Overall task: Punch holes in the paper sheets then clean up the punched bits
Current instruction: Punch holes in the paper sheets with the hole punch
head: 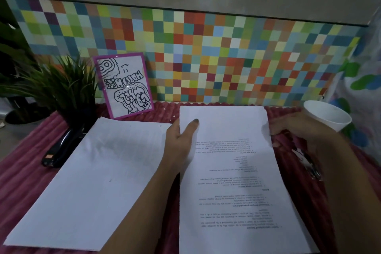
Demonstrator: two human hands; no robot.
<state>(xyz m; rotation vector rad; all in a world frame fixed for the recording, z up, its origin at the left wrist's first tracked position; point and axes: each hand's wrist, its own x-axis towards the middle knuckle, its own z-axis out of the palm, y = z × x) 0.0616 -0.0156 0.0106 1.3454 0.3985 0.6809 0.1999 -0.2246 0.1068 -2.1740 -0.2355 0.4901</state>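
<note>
the printed sheets (237,171) lie lengthwise, running from the person toward the wall, on the red cloth (24,171). the left hand (181,140) pinches their far left edge, thumb on top. the right hand (292,128) touches the far right edge; whether it grips cannot be told. a blank stack (92,181) lies left of them, and the black punch (61,146) beyond that, nearer the left hand. a white cup (327,115) stands far right.

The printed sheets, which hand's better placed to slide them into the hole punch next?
Probably the right hand: it grips the printed sheets' right edge, beside the metal punch.
</note>
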